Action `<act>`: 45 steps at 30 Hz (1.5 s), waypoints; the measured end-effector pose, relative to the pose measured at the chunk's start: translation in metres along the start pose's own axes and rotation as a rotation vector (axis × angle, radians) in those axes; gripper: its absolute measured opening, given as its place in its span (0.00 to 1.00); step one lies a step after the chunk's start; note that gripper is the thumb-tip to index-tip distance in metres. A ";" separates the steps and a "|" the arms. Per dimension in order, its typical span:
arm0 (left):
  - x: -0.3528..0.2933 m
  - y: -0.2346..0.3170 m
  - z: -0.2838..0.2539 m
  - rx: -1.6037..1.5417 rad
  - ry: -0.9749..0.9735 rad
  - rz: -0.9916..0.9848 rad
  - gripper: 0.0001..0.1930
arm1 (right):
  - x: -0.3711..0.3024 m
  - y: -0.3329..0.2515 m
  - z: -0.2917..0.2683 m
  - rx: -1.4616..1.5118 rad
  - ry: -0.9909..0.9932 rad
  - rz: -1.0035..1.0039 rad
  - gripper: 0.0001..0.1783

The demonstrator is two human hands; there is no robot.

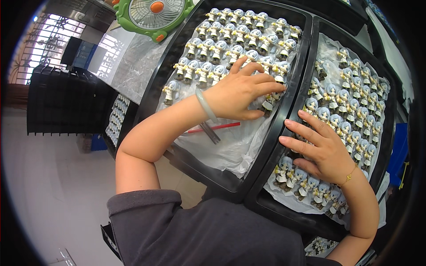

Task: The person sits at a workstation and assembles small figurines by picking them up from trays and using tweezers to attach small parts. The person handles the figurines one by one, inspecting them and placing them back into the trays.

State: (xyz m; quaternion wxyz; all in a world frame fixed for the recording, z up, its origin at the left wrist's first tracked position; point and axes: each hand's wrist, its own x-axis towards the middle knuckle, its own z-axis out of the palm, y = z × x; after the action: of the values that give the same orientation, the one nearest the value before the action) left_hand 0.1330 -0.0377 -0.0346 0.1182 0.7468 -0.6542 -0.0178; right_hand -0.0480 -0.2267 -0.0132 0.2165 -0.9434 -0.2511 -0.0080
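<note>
Pale green, a smooth bangle (206, 105) ringed the wrist of the left hand (246, 91), which was half open, fingers spread and bent above the left tray (230, 186). Its thumb and fingertips came close about a figurine (268, 104) at that tray's right side; whether they gripped it could not be told. The right hand (326, 153) was loosely open, palm down over the right tray (262, 201), its fingertips near the left rim; anything beneath the palm was hidden. A thin gold bracelet (348, 177) circled that wrist.

The left tray appeared partly stocked: rows of blue-haired figurines (239, 31) took up its far end, a lone one sat at the left of the nearest row, and white paper (230, 153) lay uncovered toward the near rim, carrying a red stick (230, 126) and a dark slim tool (211, 134). The right tray looked fuller, with gaps in its far left part and around the right hand.

Farther left, a green fan (157, 6) stood at the edge of the grey counter (144, 57), beyond which black crates (66, 102) were visible.
</note>
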 end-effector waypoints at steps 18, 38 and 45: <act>-0.057 0.011 -0.064 0.019 -0.514 -0.164 0.16 | 0.000 -0.002 0.000 0.008 0.011 0.027 0.37; -0.075 0.038 -0.037 0.110 -0.399 -0.205 0.07 | -0.009 0.007 0.008 0.098 0.084 -0.045 0.36; 0.006 0.032 -0.100 0.393 -0.160 -0.086 0.08 | -0.014 0.009 0.010 0.037 0.074 -0.059 0.28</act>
State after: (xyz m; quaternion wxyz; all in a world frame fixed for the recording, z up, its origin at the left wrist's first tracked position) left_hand 0.1206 -0.0319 0.0694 -0.0826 0.7791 -0.6198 0.0457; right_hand -0.0567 -0.2367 -0.0276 0.2428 -0.9305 -0.2706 -0.0446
